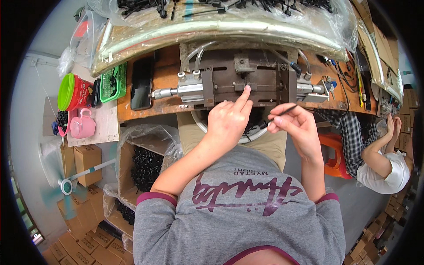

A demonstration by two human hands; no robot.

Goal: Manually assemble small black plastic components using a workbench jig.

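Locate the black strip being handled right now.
In the head view, the black strip is right of centre, held in the right hand, just below the right half of the dark metal fixture.

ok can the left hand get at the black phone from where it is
Probably yes: no held thing shows in the left hand, and the phone looks uncovered; it would likely just need to pass around the metal cylinder between them.

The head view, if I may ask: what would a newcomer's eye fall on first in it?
Probably the brown metal fixture at upper centre, with the left hand pointing at its middle. Just right of that, the right hand pinches a thin black strip. At far left, a bright red-and-green bucket stands beside a pink mug.
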